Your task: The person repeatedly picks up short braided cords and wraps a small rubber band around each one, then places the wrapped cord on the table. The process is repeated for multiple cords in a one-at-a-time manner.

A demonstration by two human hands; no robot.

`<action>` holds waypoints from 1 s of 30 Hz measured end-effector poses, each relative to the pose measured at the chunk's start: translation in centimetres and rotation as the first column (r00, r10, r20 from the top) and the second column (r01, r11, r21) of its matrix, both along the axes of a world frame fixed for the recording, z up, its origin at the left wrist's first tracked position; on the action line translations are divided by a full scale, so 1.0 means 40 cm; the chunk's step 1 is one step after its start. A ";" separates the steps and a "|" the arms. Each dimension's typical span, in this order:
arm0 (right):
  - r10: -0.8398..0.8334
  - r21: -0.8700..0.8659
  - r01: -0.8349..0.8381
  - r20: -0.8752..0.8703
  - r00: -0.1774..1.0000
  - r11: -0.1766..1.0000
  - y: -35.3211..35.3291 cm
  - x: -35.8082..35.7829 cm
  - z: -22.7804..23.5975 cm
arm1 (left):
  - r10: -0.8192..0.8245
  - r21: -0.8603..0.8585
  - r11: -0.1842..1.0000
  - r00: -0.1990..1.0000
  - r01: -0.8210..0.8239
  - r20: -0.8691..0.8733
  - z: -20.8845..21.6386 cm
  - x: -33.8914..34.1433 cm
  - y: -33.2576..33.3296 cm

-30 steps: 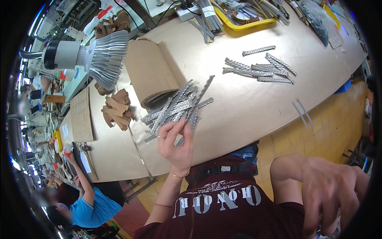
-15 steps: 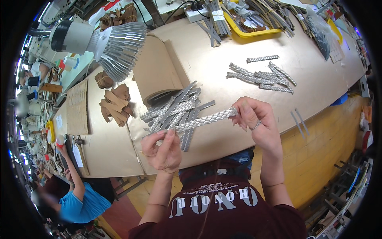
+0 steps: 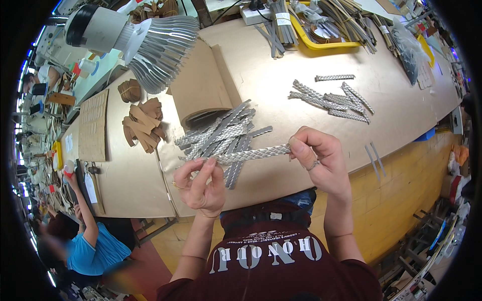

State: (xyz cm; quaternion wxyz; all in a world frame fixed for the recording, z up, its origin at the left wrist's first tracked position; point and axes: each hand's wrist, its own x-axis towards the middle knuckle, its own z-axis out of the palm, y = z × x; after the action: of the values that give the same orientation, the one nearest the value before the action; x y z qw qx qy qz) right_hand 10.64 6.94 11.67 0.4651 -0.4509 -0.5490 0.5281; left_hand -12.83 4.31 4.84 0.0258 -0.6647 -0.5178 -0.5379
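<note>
A silvery braided strap point(image 3: 253, 155) is stretched nearly level between my two hands, above the near side of the table. My left hand point(image 3: 201, 185) pinches its left end between thumb and fingertips. At the other end, my right hand point(image 3: 321, 158), with a ring on one finger, grips the strap between thumb and forefinger. Just behind the strap lies a loose pile of grey and silver strips point(image 3: 221, 133), some braided and some flat. Farther right on the table rests a smaller group of short braided pieces point(image 3: 346, 100).
A large lamp point(image 3: 155, 52) hangs over the left side. Beneath it stand a curved cardboard piece point(image 3: 203, 85) and brown strips point(image 3: 145, 123). A yellow tray point(image 3: 326, 45) of strips sits at the back. A co-worker in blue point(image 3: 98, 251) is at the lower left.
My right hand has shifted slightly left and down, and the strap now lies more level. Both hands keep hold of its ends. The whole view has tilted a little.
</note>
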 end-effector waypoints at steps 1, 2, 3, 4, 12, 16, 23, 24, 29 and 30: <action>-0.006 0.018 0.006 0.010 1.000 1.000 0.000 -0.002 -0.001 | 0.010 -0.004 1.000 1.000 -0.010 -0.003 0.002 0.000 0.001; -0.026 0.002 0.026 0.041 0.999 1.000 0.001 -0.003 -0.004 | 0.010 0.002 1.000 1.000 -0.010 -0.003 0.004 -0.001 0.003; -0.048 -0.012 0.049 0.065 0.997 0.999 0.002 -0.003 -0.008 | 0.050 -0.068 0.996 0.999 -0.051 -0.023 0.006 -0.002 0.006; -0.072 -0.025 0.075 0.093 0.993 0.997 0.003 -0.002 -0.013 | 0.076 -0.129 0.988 0.996 -0.080 -0.040 0.008 -0.005 0.011; -0.403 0.256 0.335 0.761 0.509 0.907 0.044 0.077 -0.173 | 0.204 -0.531 0.816 0.973 -0.228 -0.105 0.012 -0.074 0.045; -0.433 0.298 0.378 0.830 0.351 0.877 0.047 0.151 -0.234 | 0.239 -0.464 0.841 0.961 -0.277 -0.139 0.004 -0.067 0.037; -0.436 0.328 0.497 0.893 0.115 0.803 0.026 0.262 -0.240 | -0.029 -0.390 0.920 0.992 -0.023 -0.127 0.002 0.041 0.002; -0.421 0.303 0.498 0.896 0.140 0.812 0.020 0.269 -0.239 | -0.080 -0.408 0.913 0.988 0.019 -0.132 0.001 0.059 -0.008; -0.390 0.265 0.395 0.877 0.281 0.880 -0.026 0.209 -0.241 | -0.399 -0.491 0.824 0.904 0.282 -0.150 -0.013 0.132 -0.054; -0.372 0.256 0.368 0.881 0.291 0.894 -0.038 0.180 -0.242 | -0.444 -0.493 0.809 0.883 0.322 -0.154 -0.020 0.148 -0.060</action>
State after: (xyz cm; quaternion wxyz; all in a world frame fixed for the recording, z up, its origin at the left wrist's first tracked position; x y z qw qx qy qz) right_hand 17.83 5.40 1.98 0.1948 -0.7777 -0.5938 0.0686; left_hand -6.91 1.91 4.03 -0.1718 -0.8082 -0.4745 -0.3035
